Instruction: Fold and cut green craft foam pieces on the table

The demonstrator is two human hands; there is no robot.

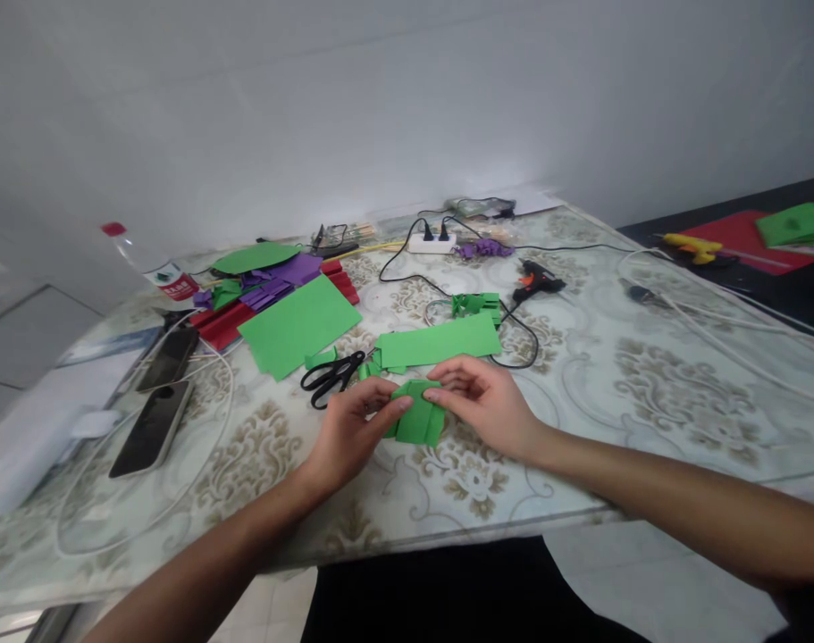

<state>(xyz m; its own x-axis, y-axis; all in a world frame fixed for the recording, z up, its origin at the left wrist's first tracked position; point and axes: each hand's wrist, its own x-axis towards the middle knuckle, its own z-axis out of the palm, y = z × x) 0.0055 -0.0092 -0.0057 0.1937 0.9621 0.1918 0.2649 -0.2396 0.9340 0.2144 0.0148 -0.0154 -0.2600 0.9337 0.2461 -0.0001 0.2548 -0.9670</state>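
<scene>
A small folded piece of green paper (420, 421) is held between my two hands, over the front part of the table. My left hand (354, 430) pinches its left upper edge between thumb and fingers. On the other side, my right hand (485, 406) grips the right upper edge the same way. Just behind lies a long green paper strip (440, 342). Black-handled scissors (331, 377) rest left of it, their blades partly covered by green scraps. Farther back is a bundle of fringed green paper (477, 306).
Larger green sheets (303, 326) lie left, beside purple and red paper. Two phones (153, 427) and a bottle (153, 263) stand at the left. A black glue gun (538, 280), a power strip (432, 243) and loose cables occupy the back. A yellow glue gun (694, 246) lies right.
</scene>
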